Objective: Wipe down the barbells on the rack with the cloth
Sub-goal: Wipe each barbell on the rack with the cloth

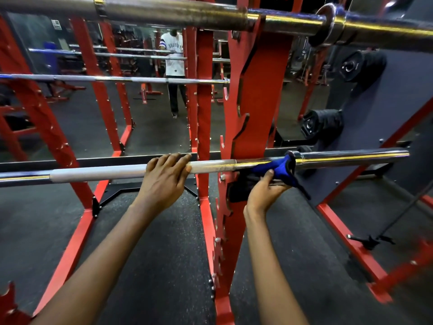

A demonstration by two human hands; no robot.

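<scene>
Wiping is in hand on the lower barbell (98, 173), which lies across the red rack (253, 90). The left hand (165, 174) curls its fingers over the shaft; the right hand (264, 191) pinches the blue cloth (278, 168) against the bar at the collar (the sleeve beyond likely needs a sliding rub next).

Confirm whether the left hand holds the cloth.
No, the left hand grips the bare lower barbell; the right hand holds the blue cloth.
</scene>
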